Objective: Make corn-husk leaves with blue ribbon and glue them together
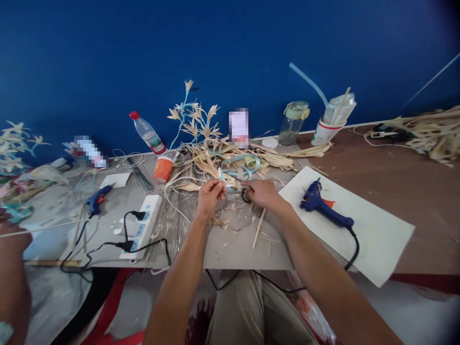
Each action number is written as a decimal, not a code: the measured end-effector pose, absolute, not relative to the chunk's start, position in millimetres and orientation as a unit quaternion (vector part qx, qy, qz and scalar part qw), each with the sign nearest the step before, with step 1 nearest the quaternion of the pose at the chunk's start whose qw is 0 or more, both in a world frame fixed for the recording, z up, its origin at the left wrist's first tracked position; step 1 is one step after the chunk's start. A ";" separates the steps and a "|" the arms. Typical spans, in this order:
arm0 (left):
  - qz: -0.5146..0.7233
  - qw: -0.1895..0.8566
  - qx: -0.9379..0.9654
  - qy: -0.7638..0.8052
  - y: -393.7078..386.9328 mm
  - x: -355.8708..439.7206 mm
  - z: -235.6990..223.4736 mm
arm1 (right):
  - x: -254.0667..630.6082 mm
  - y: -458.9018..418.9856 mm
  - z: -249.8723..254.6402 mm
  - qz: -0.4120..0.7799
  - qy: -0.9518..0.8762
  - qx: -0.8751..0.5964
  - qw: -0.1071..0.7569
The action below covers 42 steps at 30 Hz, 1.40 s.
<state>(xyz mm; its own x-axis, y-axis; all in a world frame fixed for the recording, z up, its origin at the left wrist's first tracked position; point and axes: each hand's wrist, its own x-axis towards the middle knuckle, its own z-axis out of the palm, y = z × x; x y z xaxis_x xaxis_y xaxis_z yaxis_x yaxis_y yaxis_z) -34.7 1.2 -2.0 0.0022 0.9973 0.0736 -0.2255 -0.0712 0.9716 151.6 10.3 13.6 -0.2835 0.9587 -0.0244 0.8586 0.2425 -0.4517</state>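
My left hand (pixel 212 194) is closed in a pinch on a pale strip of dried husk (pixel 219 173) that sticks up above the fingertips. Right beside those fingers lies a light blue ribbon (pixel 253 164), looping over a pile of dried husks (pixel 276 159). My right hand (pixel 264 192) has its fingers curled with the index finger stretched towards the left hand; whatever it grips is hidden. A black ring (pixel 246 195) shows under its fingertips, too small to name. Husk scraps and a thin stick (pixel 258 229) lie on the table in front of the hands.
On a white board (pixel 373 235) to the right rests a blue glue gun (pixel 325 203). At left are another glue gun (pixel 97 199), a power strip (pixel 142 227) with cords and an orange cup (pixel 163 169). Husk flowers (pixel 196 120) stand behind. Another person's hand (pixel 12 235) is at far left.
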 end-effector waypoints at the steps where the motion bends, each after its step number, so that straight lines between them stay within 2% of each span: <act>1: 0.570 0.536 0.461 0.419 1.4 -34.7 -2.4 | 151.0 9.8 16.0 0.206 -0.769 -0.579 0.175; 5: 0.576 0.523 0.465 0.423 2.5 -34.6 -4.7 | 137.5 4.4 20.6 0.312 -0.741 -0.486 0.343; 13: 0.553 0.508 0.509 0.422 1.3 -29.4 -7.7 | 115.7 -5.2 13.3 0.309 -0.670 -0.478 0.477; 19: 0.544 0.532 0.491 0.425 -3.2 -26.7 -4.0 | 122.9 -2.8 18.3 0.308 -0.638 -0.523 0.475; 29: 0.540 0.604 0.462 0.362 -6.9 -24.8 0.4 | 123.9 -2.6 19.7 0.339 -0.633 -0.502 0.481; 36: 0.542 0.587 0.435 0.415 -4.6 -26.2 -3.0 | 126.3 -1.0 17.5 0.347 -0.652 -0.463 0.490; 42: 0.545 0.569 0.443 0.428 -1.5 -25.6 -6.9 | 126.4 -1.4 18.3 0.408 -0.660 -0.388 0.498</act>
<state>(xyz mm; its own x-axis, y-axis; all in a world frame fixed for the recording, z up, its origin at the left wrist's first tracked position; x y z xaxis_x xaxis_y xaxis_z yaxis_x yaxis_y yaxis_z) -25.6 -1.5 -6.9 0.0396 0.9992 -0.0038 -0.2413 0.0133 0.9704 126.4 -1.4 18.3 -0.2031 0.9180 0.3405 0.1049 0.3662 -0.9246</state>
